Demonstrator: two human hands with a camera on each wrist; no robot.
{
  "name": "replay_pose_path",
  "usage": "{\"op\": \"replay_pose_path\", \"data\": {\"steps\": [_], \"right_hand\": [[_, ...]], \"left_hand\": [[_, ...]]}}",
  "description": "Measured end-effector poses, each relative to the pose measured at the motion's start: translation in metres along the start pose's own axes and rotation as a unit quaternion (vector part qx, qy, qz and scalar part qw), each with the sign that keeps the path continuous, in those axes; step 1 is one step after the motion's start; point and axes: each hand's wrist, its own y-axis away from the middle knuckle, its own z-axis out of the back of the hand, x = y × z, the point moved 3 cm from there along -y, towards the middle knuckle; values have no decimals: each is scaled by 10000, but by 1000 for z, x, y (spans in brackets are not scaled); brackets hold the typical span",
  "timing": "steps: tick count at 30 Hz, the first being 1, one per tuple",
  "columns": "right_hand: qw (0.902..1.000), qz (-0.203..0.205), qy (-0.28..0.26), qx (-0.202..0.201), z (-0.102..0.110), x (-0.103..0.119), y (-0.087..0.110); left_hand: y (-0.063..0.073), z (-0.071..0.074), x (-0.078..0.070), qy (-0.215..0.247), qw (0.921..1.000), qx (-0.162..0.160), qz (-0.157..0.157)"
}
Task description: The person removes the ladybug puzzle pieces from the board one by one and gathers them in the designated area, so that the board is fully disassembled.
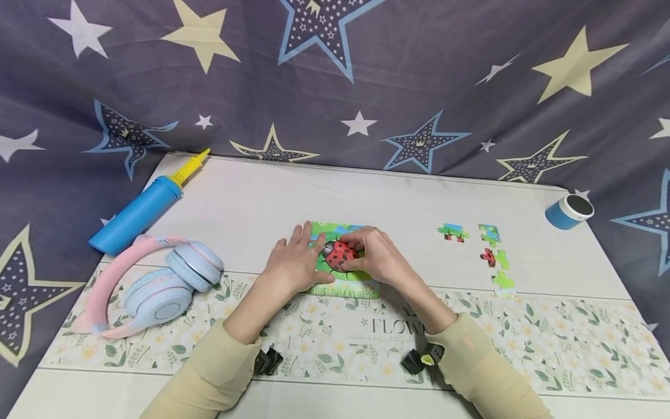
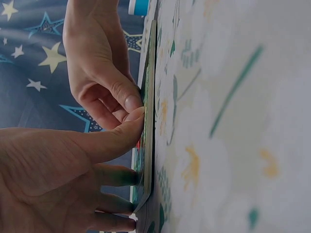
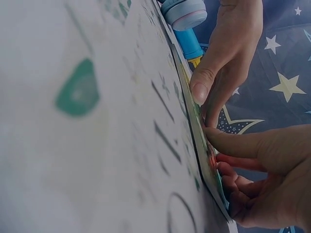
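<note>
A jigsaw board (image 1: 345,290) with a ladybug picture (image 1: 337,256) lies flat on the table in the head view. My left hand (image 1: 293,262) rests on its left side, fingers mostly straight and spread, thumb near the lower edge. From the right, my right hand (image 1: 384,259) reaches over the board. Its thumb and bent fingers pinch a red spotted puzzle piece (image 1: 349,252) at the ladybug's right side; the hand partly hides that piece. Both wrist views show the thin board (image 2: 149,121) edge-on, with the two thumbs close together above it.
Loose puzzle pieces (image 1: 454,231) lie right of the board, including a small red piece (image 1: 488,257) and a green piece (image 1: 504,282). Headphones (image 1: 162,297) and a blue hand pump (image 1: 138,215) are at left. A blue-and-white jar (image 1: 567,212) stands far right. Star-patterned fabric (image 1: 324,105) hangs behind.
</note>
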Motion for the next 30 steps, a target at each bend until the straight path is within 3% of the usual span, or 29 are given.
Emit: {"op": "replay_pose_path", "data": {"steps": [30], "right_hand": [[9997,-114,-113,201,-1,1,-2]], "left_hand": [[0,0,1,23,10000,-30,-4]]}}
